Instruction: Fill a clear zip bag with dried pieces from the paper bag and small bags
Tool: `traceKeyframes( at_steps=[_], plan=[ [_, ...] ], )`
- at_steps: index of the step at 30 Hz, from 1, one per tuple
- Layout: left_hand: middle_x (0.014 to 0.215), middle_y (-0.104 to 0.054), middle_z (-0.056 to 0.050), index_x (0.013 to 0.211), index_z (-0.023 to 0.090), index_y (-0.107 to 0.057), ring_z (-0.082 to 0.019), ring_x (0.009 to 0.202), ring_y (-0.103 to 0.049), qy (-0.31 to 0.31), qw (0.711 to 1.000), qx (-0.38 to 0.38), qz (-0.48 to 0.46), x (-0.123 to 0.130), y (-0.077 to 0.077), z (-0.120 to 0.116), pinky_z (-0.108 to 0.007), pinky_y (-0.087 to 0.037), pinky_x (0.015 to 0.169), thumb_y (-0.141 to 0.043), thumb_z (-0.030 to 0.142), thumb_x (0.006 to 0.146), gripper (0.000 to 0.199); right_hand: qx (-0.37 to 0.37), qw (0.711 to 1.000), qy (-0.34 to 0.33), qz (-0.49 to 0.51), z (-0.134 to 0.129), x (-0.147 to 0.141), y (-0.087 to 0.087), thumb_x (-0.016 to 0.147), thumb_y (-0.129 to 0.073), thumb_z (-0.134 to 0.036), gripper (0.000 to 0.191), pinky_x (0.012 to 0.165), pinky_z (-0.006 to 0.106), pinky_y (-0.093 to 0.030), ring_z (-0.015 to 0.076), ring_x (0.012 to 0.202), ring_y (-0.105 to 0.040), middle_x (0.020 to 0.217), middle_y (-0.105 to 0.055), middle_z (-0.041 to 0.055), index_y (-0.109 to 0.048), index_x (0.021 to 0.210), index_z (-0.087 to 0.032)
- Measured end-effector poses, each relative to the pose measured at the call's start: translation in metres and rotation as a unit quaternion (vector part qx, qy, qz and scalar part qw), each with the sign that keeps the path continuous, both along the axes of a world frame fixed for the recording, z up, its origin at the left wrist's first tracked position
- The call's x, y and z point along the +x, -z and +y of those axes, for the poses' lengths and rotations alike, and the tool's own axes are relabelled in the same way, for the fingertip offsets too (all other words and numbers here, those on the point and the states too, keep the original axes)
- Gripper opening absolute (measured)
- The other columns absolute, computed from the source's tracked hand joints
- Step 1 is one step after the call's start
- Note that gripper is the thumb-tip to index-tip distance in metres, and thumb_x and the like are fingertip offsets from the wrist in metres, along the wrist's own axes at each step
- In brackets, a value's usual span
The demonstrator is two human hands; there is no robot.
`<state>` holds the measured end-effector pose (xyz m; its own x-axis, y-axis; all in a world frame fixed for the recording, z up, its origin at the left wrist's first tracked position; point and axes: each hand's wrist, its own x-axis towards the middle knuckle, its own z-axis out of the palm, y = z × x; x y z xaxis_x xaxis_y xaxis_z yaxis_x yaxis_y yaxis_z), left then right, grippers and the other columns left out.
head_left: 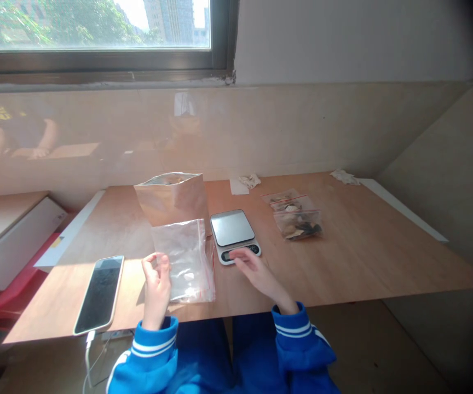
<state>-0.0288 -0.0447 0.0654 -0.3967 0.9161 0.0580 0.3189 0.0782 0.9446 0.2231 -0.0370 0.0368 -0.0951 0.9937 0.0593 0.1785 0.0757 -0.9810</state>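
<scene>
From the head view, I see my left hand (156, 287) resting at the near left edge of a stack of clear zip bags (185, 261) with red seal strips, lying flat on the bench (363, 257). Its fingers (163, 262) are curled, thumb and forefinger pinched close at the bag's edge; I cannot tell whether they actually have hold of the plastic. My right hand (257, 271) reaches to the front panel of the small kitchen scale (235, 235), flat and empty, its fingertips on or just above the buttons. The scale's platform is bare.

I judge this the setting-up step: waking or zeroing the scale while a bag is picked off the stack. The next move calls for a light press, then separating a single bag from those beneath.

Behind the bags stands a large clear pouch (173, 200), upright and open. To the right lie filled small bags (298, 219). A phone (100, 293) lies left, on its cable.
</scene>
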Motion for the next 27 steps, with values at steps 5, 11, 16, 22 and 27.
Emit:
traceKeyframes(
  at_steps=[5, 11, 16, 22, 27],
  plan=[
    [0.076, -0.06, -0.001, 0.121, 0.019, -0.037, -0.02, 0.061, -0.06, 0.028, 0.983, -0.073, 0.163, -0.012, 0.013, 0.008, -0.033, -0.045, 0.06, -0.046, 0.057, 0.084, 0.053, 0.121, 0.92, 0.267, -0.261, 0.026, 0.062, 0.042, 0.084, -0.045, -0.032, 0.032, 0.103, 0.054, -0.032, 0.0318, 0.123, -0.041, 0.123, -0.048, 0.0181, -0.055, 0.111, -0.017],
    [0.11, -0.053, -0.018, 0.123, 0.011, -0.047, -0.032, 0.105, -0.053, -0.033, 0.913, 0.026, 0.406, -0.012, 0.03, 0.013, -0.046, -0.042, 0.09, -0.046, 0.05, 0.086, 0.053, 0.108, 0.829, 0.357, -0.418, 0.045, 0.101, 0.073, 0.084, -0.045, -0.023, 0.045, 0.098, 0.055, -0.032, 0.0366, 0.13, -0.029, 0.14, -0.033, 0.0241, -0.044, 0.127, -0.011],
    [0.122, -0.048, -0.014, 0.121, 0.024, -0.057, -0.03, 0.112, -0.049, -0.002, 0.894, 0.066, 0.443, 0.001, 0.018, 0.007, -0.047, -0.039, 0.095, -0.045, 0.045, 0.089, 0.04, 0.11, 0.816, 0.386, -0.417, 0.047, 0.103, 0.08, 0.084, -0.047, -0.027, 0.039, 0.094, 0.049, -0.035, 0.0334, 0.118, -0.04, 0.127, -0.047, 0.0193, -0.05, 0.121, -0.015],
    [0.128, -0.054, -0.01, 0.126, 0.028, -0.055, -0.027, 0.118, -0.05, 0.2, 0.888, 0.012, 0.414, 0.029, 0.032, 0.004, -0.046, -0.038, 0.099, -0.04, 0.038, 0.092, 0.038, 0.139, 0.828, 0.415, -0.351, 0.042, 0.105, 0.078, 0.076, -0.047, -0.017, 0.033, 0.089, 0.043, -0.037, 0.0297, 0.105, -0.048, 0.107, -0.056, 0.0155, -0.057, 0.108, -0.014],
    [0.135, -0.052, -0.008, 0.128, 0.025, -0.05, -0.026, 0.126, -0.046, 0.144, 0.91, 0.0, 0.388, 0.043, 0.055, -0.001, -0.044, -0.036, 0.103, -0.037, 0.037, 0.093, 0.04, 0.157, 0.823, 0.445, -0.316, 0.036, 0.1, 0.069, 0.075, -0.047, -0.017, 0.031, 0.089, 0.043, -0.037, 0.0277, 0.1, -0.053, 0.102, -0.061, 0.0136, -0.06, 0.103, -0.016]
  ],
)
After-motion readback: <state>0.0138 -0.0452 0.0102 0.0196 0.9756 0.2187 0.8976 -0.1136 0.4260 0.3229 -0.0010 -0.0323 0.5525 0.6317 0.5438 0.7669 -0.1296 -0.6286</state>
